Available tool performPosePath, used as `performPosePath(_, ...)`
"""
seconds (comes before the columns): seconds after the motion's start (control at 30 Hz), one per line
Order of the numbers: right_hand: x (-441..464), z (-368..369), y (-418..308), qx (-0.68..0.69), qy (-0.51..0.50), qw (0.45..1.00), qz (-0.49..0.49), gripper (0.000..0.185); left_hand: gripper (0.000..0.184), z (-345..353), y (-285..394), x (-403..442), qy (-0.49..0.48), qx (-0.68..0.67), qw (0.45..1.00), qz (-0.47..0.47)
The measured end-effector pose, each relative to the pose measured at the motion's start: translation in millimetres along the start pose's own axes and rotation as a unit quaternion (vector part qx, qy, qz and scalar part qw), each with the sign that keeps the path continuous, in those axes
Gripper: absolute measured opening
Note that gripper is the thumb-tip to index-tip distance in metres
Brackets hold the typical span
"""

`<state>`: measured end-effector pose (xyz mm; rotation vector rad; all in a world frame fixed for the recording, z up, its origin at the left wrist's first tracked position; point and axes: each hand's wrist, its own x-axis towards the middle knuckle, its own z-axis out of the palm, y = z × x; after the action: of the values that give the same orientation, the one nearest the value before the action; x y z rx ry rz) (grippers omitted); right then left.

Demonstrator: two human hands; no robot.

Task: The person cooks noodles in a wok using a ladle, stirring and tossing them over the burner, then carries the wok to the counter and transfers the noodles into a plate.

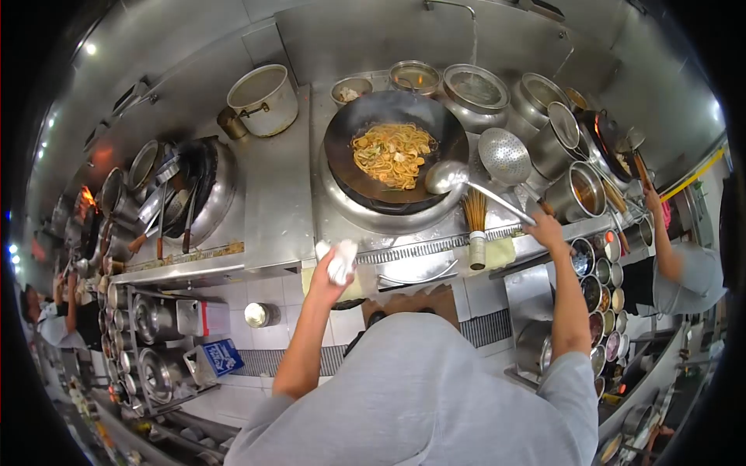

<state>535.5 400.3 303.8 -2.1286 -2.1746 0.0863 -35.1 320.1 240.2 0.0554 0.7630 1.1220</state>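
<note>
In front of me a black wok (pixel 342 128) sits on the steel burner ring, with noodles (pixel 395 155) mixed with pieces of food in its middle. My right hand (pixel 546 233) is closed around the handle of a steel ladle (pixel 448 178), whose bowl rests at the wok's right rim. A white cloth (pixel 339 261) is bunched in my left hand (pixel 332 279), held before the stove's front edge, apart from the wok. Beside the ladle lie a perforated skimmer (pixel 504 156) and a bamboo wok brush (pixel 475 229).
Water runs from a faucet (pixel 452 6) into a round pot (pixel 476 87) behind the wok. A large pot (pixel 264 101) stands back left. Seasoning containers (pixel 592 291) line my right side. Co-workers (pixel 684 272) stand at both sides. A tin (pixel 260 314) is on the floor.
</note>
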Motion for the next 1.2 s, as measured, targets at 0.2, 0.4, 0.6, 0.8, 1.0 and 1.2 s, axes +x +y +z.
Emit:
performPosePath(0.2,48.3,-1.6,-72.6,0.393,-0.135,0.906,0.074,0.047,0.044,-43.0,-16.7,-77.3,0.006,-0.058,0.997,0.056)
performPosePath(0.4,138.6,9.5,-181.7,0.482,-0.154,0.857,0.097,0.040,0.048,2.3,-0.1,1.5,-0.019,0.046,0.999,-0.007)
performPosePath(0.6,119.8,19.4,-238.0,0.327,-0.148,0.933,-0.028,0.055,0.056,85.5,6.4,115.7,-0.003,0.065,0.997,-0.048)
performPosePath(0.8,41.7,-21.6,-172.2,-0.062,0.036,0.982,-0.174,0.059,0.014,77.1,-26.5,224.5,0.058,0.013,0.998,-0.037)
performPosePath(1.0,30.0,-3.5,-116.5,0.183,0.111,0.917,-0.337,0.057,0.009,84.1,-40.1,201.9,0.071,0.027,0.995,0.062)
performPosePath(1.2,22.0,-100.3,-149.1,0.258,-0.351,0.900,-0.015,0.055,0.011,121.4,-24.6,121.1,0.085,0.037,0.993,0.069)
